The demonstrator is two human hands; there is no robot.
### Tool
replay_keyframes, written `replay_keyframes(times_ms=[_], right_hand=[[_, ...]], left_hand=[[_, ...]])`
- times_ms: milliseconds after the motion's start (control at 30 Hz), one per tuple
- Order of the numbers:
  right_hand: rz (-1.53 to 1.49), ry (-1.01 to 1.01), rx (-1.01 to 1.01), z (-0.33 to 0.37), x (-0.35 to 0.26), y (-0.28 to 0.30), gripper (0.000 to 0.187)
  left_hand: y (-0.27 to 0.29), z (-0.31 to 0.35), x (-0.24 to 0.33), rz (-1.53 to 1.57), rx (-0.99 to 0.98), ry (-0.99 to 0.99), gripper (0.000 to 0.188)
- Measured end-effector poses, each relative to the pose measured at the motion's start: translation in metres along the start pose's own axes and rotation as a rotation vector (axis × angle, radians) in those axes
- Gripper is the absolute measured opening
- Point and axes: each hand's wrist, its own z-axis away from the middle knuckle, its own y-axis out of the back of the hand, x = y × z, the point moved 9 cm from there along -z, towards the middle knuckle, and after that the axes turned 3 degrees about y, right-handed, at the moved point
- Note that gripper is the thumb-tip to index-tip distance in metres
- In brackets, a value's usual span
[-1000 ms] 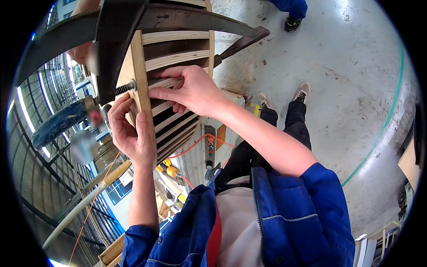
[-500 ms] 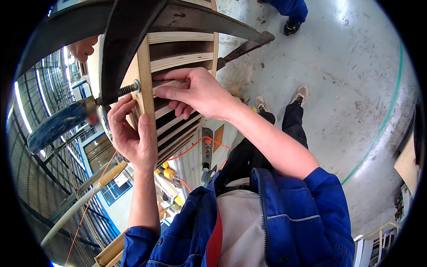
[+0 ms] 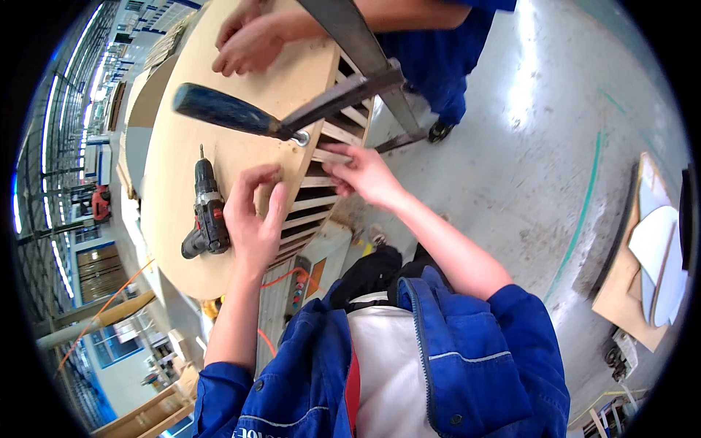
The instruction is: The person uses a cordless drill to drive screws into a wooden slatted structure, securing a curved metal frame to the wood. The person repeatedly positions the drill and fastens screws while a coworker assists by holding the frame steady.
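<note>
A wide pale wooden panel (image 3: 171,241) tops a curved frame with several wooden slats (image 3: 303,219) along its side. My left hand (image 3: 255,208) is over the panel beside its edge, thumb and curled fingers apart, holding nothing. My right hand (image 3: 372,179) is at the slatted side, its fingers and thumb about one slat below the clamp. A metal clamp (image 3: 339,95) with a blue handle (image 3: 223,109) grips the frame, its screw foot on the panel near the edge. To the left of my left hand lies a black cordless drill (image 3: 208,212) with a bit fitted.
A co-worker's hands (image 3: 252,47) are over the far part of the panel, and that person's blue-clothed body stands beyond the clamp. An orange cable (image 3: 274,277) hangs below the frame near a control box (image 3: 298,286). Cut boards (image 3: 650,255) lie at the right.
My view has risen and drawn back, bringing the panel's top, the drill and the co-worker's hands into sight. My left hand has come off the frame's edge; my right stays among the slats.
</note>
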Motion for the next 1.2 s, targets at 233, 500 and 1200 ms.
replay_keyframes(times_ms=[233, 500, 1200], right_hand=[[0.58, -0.079, 0.179, 0.074, 0.001, 0.04, 0.035], [0.752, 0.001, 0.246, 0.094, -0.052, -0.017, 0.029], [1.424, 0.527, 0.566, -0.098, -0.158, -0.154, 0.022]], left_hand=[[0.118, 0.043, -0.026, -0.084, 0.177, 0.085, 0.028], [0.166, 0.058, -0.086, -0.4, -0.002, 0.135, 0.094], [0.205, 0.077, -0.129, -0.522, -0.048, -0.034, 0.075]])
